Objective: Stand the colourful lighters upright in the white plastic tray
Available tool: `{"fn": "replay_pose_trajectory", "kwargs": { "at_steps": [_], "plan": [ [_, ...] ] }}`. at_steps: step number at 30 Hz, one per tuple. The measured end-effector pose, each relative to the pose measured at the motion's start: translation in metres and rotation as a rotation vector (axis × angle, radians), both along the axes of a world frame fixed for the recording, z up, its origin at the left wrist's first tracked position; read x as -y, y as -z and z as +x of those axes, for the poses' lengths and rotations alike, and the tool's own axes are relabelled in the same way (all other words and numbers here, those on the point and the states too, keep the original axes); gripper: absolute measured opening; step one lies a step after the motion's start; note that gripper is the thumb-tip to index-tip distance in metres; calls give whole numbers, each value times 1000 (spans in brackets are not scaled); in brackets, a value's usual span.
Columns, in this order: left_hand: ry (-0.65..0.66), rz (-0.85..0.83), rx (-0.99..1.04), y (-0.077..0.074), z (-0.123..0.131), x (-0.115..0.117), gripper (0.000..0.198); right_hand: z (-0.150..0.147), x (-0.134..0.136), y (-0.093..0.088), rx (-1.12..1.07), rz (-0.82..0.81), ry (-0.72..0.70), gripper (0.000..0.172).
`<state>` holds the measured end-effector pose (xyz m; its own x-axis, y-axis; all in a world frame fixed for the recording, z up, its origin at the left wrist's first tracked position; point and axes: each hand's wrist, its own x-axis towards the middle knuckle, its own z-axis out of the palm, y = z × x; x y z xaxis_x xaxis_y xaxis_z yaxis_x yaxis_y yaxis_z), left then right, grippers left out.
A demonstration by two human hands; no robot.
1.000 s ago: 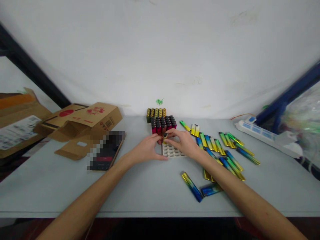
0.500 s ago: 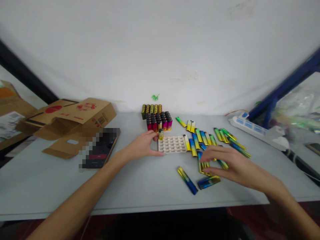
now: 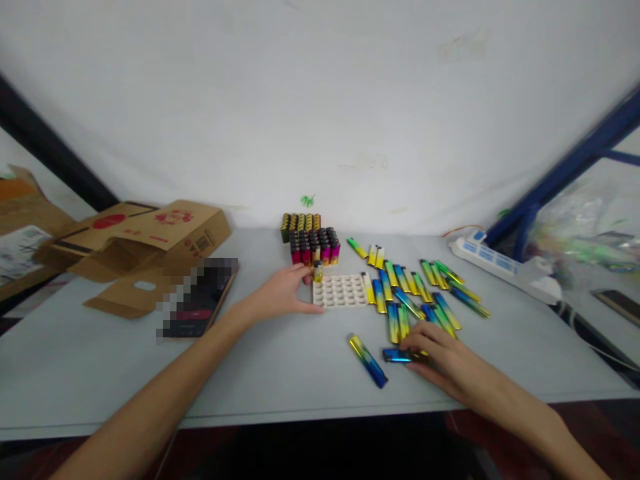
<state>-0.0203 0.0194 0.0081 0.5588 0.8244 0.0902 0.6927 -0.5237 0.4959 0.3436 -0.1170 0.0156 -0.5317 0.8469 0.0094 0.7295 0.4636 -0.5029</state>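
Bench: bears everything handled here.
Box: cardboard, at left, flap open; contents cannot be told.
Left hand: thumb and fingers spread about the tray's left end; whether they press it cannot be told.
Right hand: fingers closed on the blue lighter, lying near the bench's front edge; seemingly a pick-up, so lifting calls for a firm pinch.
Tray: white, pocketed, between the hands; one upright lighter in its far-left corner.
Blue lighter: black-topped end points left.
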Motion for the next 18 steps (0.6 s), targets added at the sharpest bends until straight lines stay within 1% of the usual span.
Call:
{"fn": "replay_pose_trajectory", "kwargs": {
  "at_steps": [6,11,13,15,18],
  "plan": [
    [10,-7,13,1,-1,-1,55,-2,-13,7,-23,18,69,16],
    [3,-15,13,0,-1,0,56,-5,-19,5,58,1,100,25],
    [3,-19,17,-1,-1,1,56,-8,-18,7,82,54,100,26],
    [7,-26,21,-2,0,1,55,-14,-14,13,125,165,116,26],
    [5,-29,21,-2,0,2,54,-26,-11,22,230,332,190,22]
  ]
}}
